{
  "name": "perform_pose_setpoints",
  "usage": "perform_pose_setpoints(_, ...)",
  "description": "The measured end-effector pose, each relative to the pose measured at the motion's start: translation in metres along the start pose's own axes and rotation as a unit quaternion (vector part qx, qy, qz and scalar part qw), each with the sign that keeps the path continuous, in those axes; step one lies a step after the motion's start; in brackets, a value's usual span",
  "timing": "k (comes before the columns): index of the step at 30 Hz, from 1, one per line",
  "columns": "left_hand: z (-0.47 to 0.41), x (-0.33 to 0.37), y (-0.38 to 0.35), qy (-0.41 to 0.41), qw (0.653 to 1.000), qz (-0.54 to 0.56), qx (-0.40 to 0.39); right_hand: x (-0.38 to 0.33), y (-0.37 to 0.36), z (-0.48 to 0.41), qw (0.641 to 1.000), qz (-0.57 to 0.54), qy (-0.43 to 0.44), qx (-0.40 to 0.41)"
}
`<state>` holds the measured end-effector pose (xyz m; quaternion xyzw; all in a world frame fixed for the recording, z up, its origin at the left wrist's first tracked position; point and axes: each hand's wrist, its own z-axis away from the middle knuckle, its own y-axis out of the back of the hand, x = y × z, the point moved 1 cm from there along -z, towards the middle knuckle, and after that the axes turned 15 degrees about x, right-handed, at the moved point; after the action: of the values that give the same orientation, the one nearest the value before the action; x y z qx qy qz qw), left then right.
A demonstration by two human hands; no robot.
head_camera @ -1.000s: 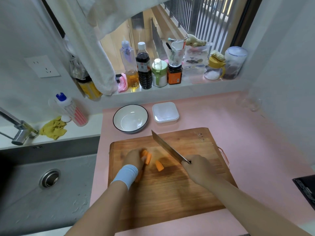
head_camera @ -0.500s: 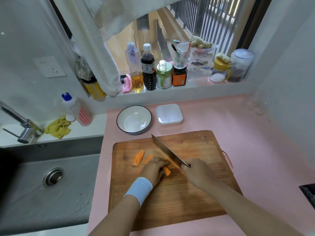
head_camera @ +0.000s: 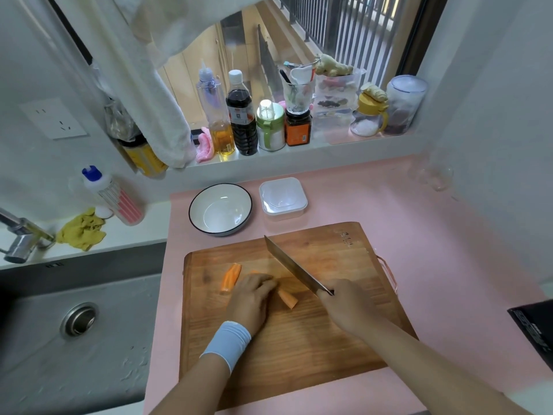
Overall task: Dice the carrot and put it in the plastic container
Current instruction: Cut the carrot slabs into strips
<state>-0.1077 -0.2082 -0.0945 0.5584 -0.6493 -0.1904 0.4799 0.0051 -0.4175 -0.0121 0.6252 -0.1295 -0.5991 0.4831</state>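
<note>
My left hand curls over a carrot piece, holding it down. My right hand grips the knife just beside it. A carrot strip lies left of my left hand, and the plastic container sits beyond both hands.

Bare wood is lying open along the near edge and right side of the cutting board. Mid-board, the left hand is holding down a carrot piece, and the knife is slanting across the way to the plastic container, sitting just past the far edge beside the bowl
</note>
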Motion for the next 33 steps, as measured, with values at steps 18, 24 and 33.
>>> perform_pose_setpoints(18,0.012,0.031,-0.022,-0.016,0.998,0.066,0.019,-0.006,-0.008,0.021,0.997,0.035,0.061,0.008)
perform_pose_setpoints(24,0.02,0.032,-0.023,-0.023,0.995,0.091,0.032,-0.008,-0.011,0.039,0.985,0.129,0.114,0.021)
perform_pose_setpoints(33,0.019,0.031,-0.025,-0.036,0.993,0.1,0.059,-0.008,0.002,0.044,0.977,0.174,0.122,0.018)
